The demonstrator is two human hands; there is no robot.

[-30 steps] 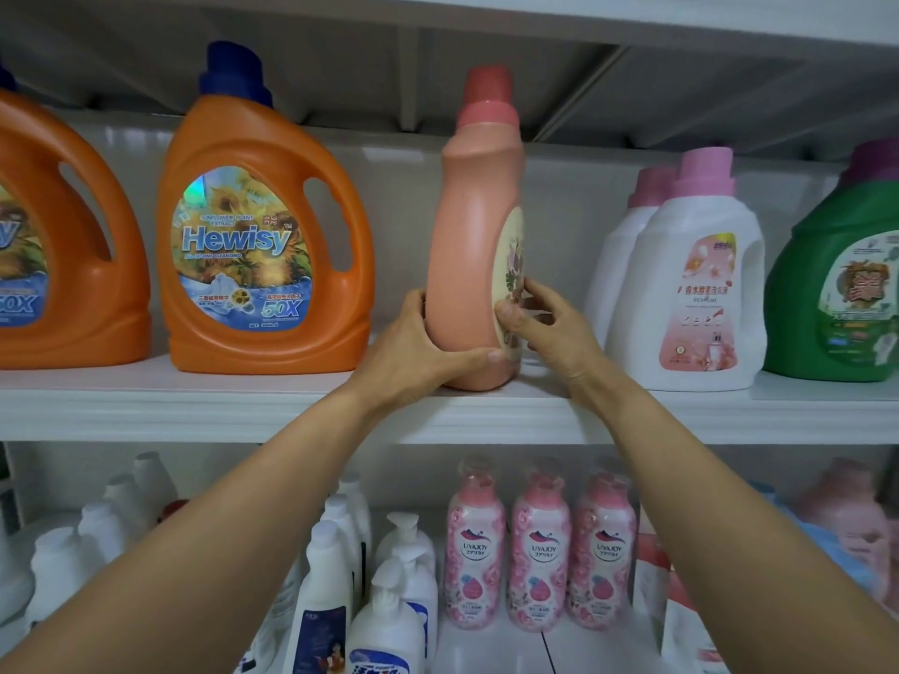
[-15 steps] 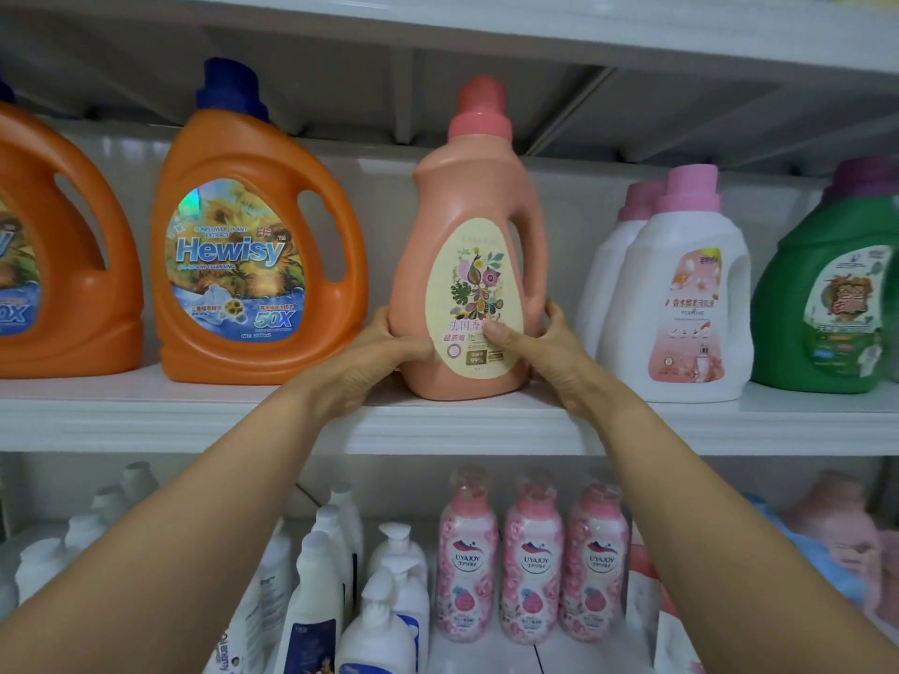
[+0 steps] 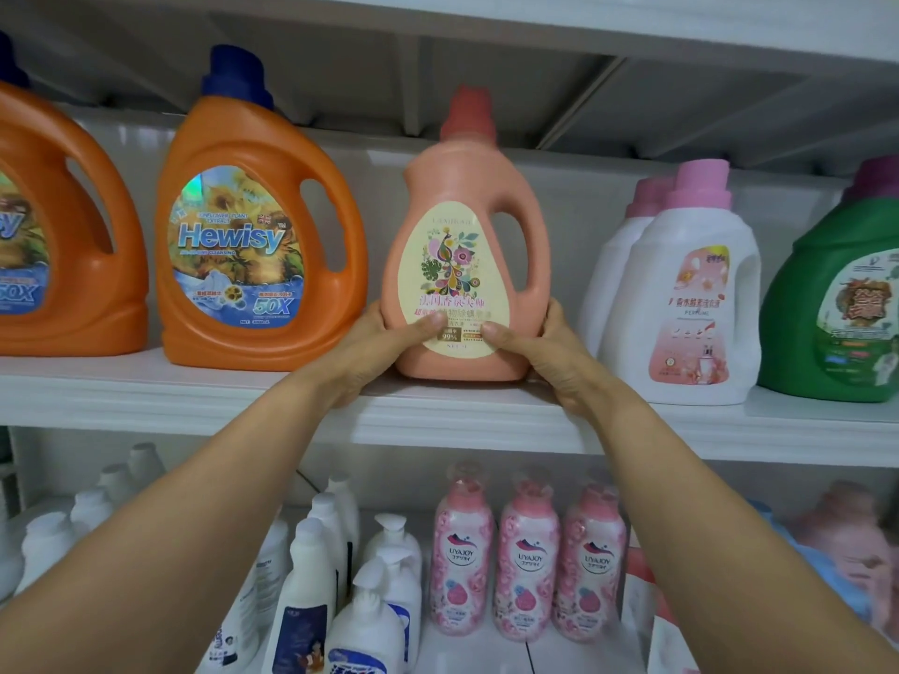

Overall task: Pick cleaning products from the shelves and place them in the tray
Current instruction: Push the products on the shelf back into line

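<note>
1. Left hand [image 3: 374, 352]: grips the lower left side of the peach bottle [image 3: 462, 211]. Thumb lies flat across the front near the bottom edge of the label [image 3: 452, 265]; the fingers curl round behind, out of sight.
2. Right hand [image 3: 549, 352]: mirrors it on the lower right side. Thumb is on the label's bottom right and the fingers wrap the side just below the handle [image 3: 532, 235].
3. Peach bottle: upright, label facing the camera, red-pink cap [image 3: 468, 116] at 12 o'clock. Its base is at the board of the shelf [image 3: 438, 415], near the front edge. Cannot tell whether it rests there or is just lifted.
4. At 9 o'clock of the bottle: an orange jug [image 3: 258, 235] with a blue cap, just beside it and not touching. A second orange jug [image 3: 63, 245] is further out, cut by the frame edge.
5. At 3 o'clock: two white jugs [image 3: 681, 294] with pink caps, one behind the other and near the right hand. A green jug [image 3: 836, 294] with a purple cap is beyond them.
6. At 6 o'clock, on the lower shelf [image 3: 486, 654]: three pink bottles [image 3: 528, 561] in a row between the forearms.
7. At 7 o'clock: a cluster of white pump bottles [image 3: 384, 600].
</note>
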